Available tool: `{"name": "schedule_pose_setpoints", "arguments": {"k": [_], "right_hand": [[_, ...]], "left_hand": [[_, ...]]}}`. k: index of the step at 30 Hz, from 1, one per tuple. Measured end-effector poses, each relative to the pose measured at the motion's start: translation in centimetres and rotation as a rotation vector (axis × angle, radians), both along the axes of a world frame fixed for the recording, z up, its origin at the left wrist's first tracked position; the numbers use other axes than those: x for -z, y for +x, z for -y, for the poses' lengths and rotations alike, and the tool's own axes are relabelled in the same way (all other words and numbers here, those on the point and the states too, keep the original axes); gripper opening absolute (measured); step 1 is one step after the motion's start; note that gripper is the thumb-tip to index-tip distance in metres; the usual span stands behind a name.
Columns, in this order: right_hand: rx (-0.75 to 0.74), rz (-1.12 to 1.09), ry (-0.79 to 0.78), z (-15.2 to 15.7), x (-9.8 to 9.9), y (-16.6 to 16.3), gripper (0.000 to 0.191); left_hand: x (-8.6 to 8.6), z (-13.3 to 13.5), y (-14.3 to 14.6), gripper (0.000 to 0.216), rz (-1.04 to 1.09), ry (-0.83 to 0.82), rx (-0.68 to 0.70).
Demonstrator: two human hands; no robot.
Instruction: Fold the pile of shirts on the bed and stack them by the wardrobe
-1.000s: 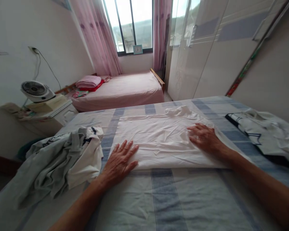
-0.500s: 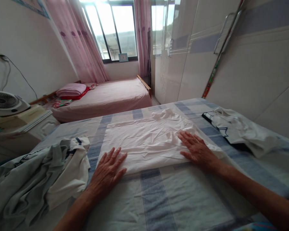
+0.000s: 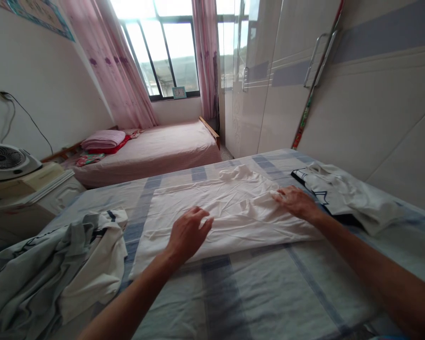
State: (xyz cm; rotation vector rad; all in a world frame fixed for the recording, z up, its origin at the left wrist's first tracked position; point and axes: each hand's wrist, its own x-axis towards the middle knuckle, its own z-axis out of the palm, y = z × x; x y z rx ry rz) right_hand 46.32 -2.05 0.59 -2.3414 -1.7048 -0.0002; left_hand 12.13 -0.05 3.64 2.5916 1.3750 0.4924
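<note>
Grip state, left hand: fingers curled, tips bent down onto the white cloth near the middle of its near half; whether a fold of fabric is pinched between fingers and thumb cannot be told from this angle. Grip state, right hand: open, palm down, fingers spread flat on the cloth's right end. The white cloth lies spread on the blue-checked bed, directly ahead of the person, with its long axis running left to right across the bed. Its near long edge is just in front of the left wrist; its far long edge carries a bunched ridge toward the right. Both hands touch the cloth, the left about mid-length and the right at the right end, so the left end lies uncovered and the left hand is the nearer one to it. A crumpled grey-and-white garment lies apart to the left, and a white-and-dark garment lies just beyond the right hand. A pink bed stands farther back under the window.
</note>
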Motion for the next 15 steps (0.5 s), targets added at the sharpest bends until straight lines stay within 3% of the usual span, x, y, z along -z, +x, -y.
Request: {"name": "schedule_pose_setpoints", "arguments": {"k": [3, 7, 11, 15], "right_hand": [[0.039, -0.079, -0.032, -1.7, 0.7, 0.2, 0.046], [-0.006, -0.315, 0.181, -2.1, 1.9, 0.4, 0.027], [-0.056, -0.661, 0.329, -1.5, 2.1, 0.6, 0.032], [-0.186, -0.887, 0.220, -1.1, 1.4, 0.6, 0.035]], "left_hand": [[0.2, -1.7, 5.7, 0.042, 0.050, -0.099, -0.025], [2.1, -3.8, 10.6, 0.039, 0.131, -0.223, -0.018], [3.9, -4.8, 12.0, 0.015, 0.277, -0.328, -0.020], [4.4, -5.3, 11.8, 0.024, 0.398, -0.458, 0.022]]}}
